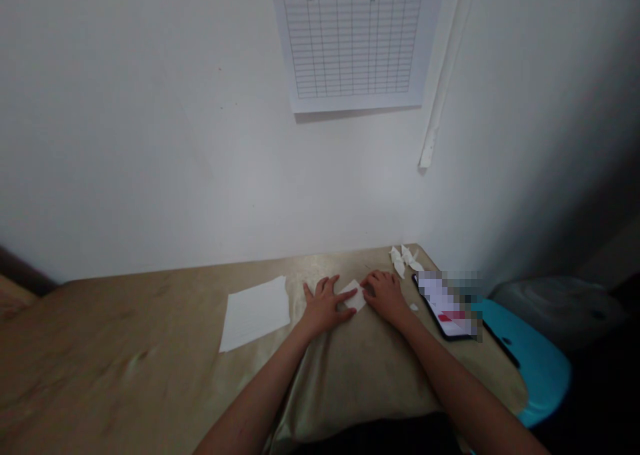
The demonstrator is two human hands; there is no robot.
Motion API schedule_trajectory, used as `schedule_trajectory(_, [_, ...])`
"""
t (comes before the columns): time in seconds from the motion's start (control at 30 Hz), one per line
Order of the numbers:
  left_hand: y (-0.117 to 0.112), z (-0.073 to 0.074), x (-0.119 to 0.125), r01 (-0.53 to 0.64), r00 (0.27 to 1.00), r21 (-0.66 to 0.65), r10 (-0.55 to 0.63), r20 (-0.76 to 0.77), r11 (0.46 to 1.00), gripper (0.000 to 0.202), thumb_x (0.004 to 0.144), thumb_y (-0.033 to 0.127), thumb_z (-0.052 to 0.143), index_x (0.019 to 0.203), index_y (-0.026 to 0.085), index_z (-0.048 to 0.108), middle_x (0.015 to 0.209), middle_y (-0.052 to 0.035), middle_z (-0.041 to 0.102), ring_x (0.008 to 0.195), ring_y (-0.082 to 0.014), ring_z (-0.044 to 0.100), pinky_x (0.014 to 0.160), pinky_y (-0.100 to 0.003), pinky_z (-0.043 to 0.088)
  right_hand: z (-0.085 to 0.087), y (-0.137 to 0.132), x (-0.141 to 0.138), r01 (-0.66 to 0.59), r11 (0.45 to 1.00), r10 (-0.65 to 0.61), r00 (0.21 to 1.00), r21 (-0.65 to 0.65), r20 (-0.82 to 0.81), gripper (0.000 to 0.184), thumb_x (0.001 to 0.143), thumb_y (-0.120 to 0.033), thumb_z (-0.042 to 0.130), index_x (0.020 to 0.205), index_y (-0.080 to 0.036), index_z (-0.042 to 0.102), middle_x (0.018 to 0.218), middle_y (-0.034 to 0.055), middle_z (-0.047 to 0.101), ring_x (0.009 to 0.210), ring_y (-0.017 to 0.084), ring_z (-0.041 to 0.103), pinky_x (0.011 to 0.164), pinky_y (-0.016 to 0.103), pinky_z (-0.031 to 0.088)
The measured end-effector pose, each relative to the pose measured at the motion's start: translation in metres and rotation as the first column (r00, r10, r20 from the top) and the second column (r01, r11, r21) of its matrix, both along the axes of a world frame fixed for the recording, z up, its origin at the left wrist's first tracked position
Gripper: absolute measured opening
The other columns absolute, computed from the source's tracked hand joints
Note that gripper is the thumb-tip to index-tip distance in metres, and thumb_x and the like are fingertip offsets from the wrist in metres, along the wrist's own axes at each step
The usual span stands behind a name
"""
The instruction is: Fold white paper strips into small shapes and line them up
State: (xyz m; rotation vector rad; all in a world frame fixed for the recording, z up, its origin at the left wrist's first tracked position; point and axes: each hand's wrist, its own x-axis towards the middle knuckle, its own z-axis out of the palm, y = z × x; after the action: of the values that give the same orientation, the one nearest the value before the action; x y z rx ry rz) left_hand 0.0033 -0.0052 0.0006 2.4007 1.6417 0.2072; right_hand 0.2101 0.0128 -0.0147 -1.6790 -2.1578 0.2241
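Note:
A small piece of white paper [353, 303], which looks folded, lies flat on the cloth-covered table between my hands. My left hand [325, 307] is spread over its left side, with the index finger and thumb pressing on it. At the paper's right edge, the curled fingers of my right hand [384, 295] are closed together; the fingertips partly hide that edge. Beyond my right hand stand several small folded white paper figures [404, 260]. To my left hand's left lies a small stack of white paper sheets [256, 313].
A phone [445, 308] with a lit screen, partly blurred, lies right of my right hand. A small white scrap [414, 307] is nearby. The tan cloth [150, 348] has wrinkles. A turquoise stool [540, 365] stands at the table's right end, and a printed chart [355, 41] hangs on the wall.

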Motion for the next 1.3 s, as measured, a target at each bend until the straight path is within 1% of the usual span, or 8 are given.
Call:
schedule_trajectory(0.2, [0.001, -0.002, 0.000, -0.007, 1.000, 0.000, 0.007, 0.007, 1.000, 0.053, 0.083, 0.063, 0.063, 0.134, 0.058, 0.052, 0.162, -0.0002, 0.031, 0.149, -0.0404, 0.021, 0.108, -0.081, -0.005, -0.001, 0.006, -0.001, 0.019, 1.000, -0.019, 1.000, -0.010, 0.003, 0.019, 0.091, -0.023, 0.054, 0.103, -0.028, 0.068, 0.117, 0.0040, 0.063, 0.118, 0.026, 0.048, 0.106, 0.046, 0.026])
schedule_trajectory(0.43, [-0.001, -0.004, 0.000, -0.017, 1.000, 0.028, 0.016, 0.021, 0.999, 0.054, 0.082, 0.063, 0.065, 0.134, 0.053, 0.055, 0.159, -0.0039, 0.036, 0.149, -0.0378, 0.022, 0.110, -0.079, -0.004, -0.004, 0.007, 0.003, 0.004, 1.000, -0.004, 1.000, 0.016, -0.022, 0.021, 0.095, -0.025, 0.050, 0.102, -0.027, 0.070, 0.113, 0.0046, 0.063, 0.116, 0.025, 0.050, 0.107, 0.045, 0.027])
schedule_trajectory(0.57, [-0.004, -0.005, 0.002, -0.024, 0.999, 0.069, 0.022, 0.031, 0.997, 0.053, 0.082, 0.063, 0.065, 0.132, 0.047, 0.058, 0.156, -0.0059, 0.038, 0.147, -0.0366, 0.026, 0.111, -0.079, -0.002, -0.004, 0.003, 0.004, -0.029, 0.999, 0.030, 0.999, 0.031, -0.012, 0.026, 0.096, -0.025, 0.047, 0.108, -0.028, 0.070, 0.115, 0.0052, 0.063, 0.116, 0.025, 0.051, 0.108, 0.046, 0.026])
schedule_trajectory(0.7, [-0.007, -0.006, 0.004, -0.051, 0.998, 0.093, 0.047, 0.041, 0.994, 0.053, 0.082, 0.062, 0.065, 0.129, 0.039, 0.061, 0.154, -0.0079, 0.041, 0.145, -0.0360, 0.029, 0.113, -0.078, -0.001, -0.001, -0.002, 0.004, -0.061, 0.997, 0.063, 0.997, 0.044, -0.042, 0.026, 0.092, -0.025, 0.052, 0.112, -0.028, 0.068, 0.118, 0.0050, 0.063, 0.118, 0.024, 0.050, 0.112, 0.047, 0.024])
schedule_trajectory(0.87, [-0.009, -0.006, 0.004, -0.073, 0.997, 0.132, 0.067, 0.046, 0.989, 0.052, 0.082, 0.061, 0.065, 0.126, 0.031, 0.062, 0.154, -0.0097, 0.042, 0.144, -0.0358, 0.031, 0.114, -0.076, -0.001, 0.002, -0.007, 0.004, -0.166, 0.986, 0.169, 0.977, 0.034, -0.127, 0.025, 0.088, -0.024, 0.055, 0.108, -0.027, 0.071, 0.122, 0.0043, 0.066, 0.124, 0.023, 0.051, 0.118, 0.051, 0.017])
schedule_trajectory(0.97, [-0.008, -0.006, 0.003, -0.058, 0.997, 0.129, 0.051, 0.059, 0.990, 0.050, 0.085, 0.060, 0.062, 0.125, 0.031, 0.062, 0.155, -0.0064, 0.043, 0.145, -0.0363, 0.029, 0.115, -0.076, -0.004, 0.002, -0.010, 0.004, -0.231, 0.973, 0.230, 0.959, 0.012, -0.165, 0.028, 0.087, -0.024, 0.056, 0.109, -0.029, 0.072, 0.124, 0.0033, 0.068, 0.127, 0.023, 0.051, 0.120, 0.055, 0.011])
schedule_trajectory(1.1, [-0.005, -0.006, -0.004, -0.004, 0.996, 0.056, -0.001, 0.089, 0.998, 0.048, 0.089, 0.058, 0.058, 0.130, 0.033, 0.059, 0.155, -0.0023, 0.046, 0.146, -0.0348, 0.029, 0.114, -0.077, -0.002, 0.002, -0.012, 0.003, -0.272, 0.962, 0.261, 0.948, -0.035, -0.182, 0.031, 0.086, -0.026, 0.057, 0.114, -0.031, 0.071, 0.128, 0.0035, 0.067, 0.130, 0.023, 0.050, 0.120, 0.059, 0.007])
schedule_trajectory(1.3, [0.002, 0.003, -0.023, 0.053, 0.993, -0.014, -0.052, 0.103, 0.998, 0.058, 0.080, 0.061, 0.069, 0.133, 0.041, 0.057, 0.152, 0.0002, 0.050, 0.145, -0.0356, 0.031, 0.114, -0.077, 0.002, 0.007, -0.013, 0.003, -0.265, 0.961, 0.251, 0.956, -0.080, -0.149, 0.039, 0.086, -0.035, 0.062, 0.125, -0.030, 0.067, 0.135, 0.0061, 0.064, 0.134, 0.026, 0.047, 0.119, 0.063, 0.000])
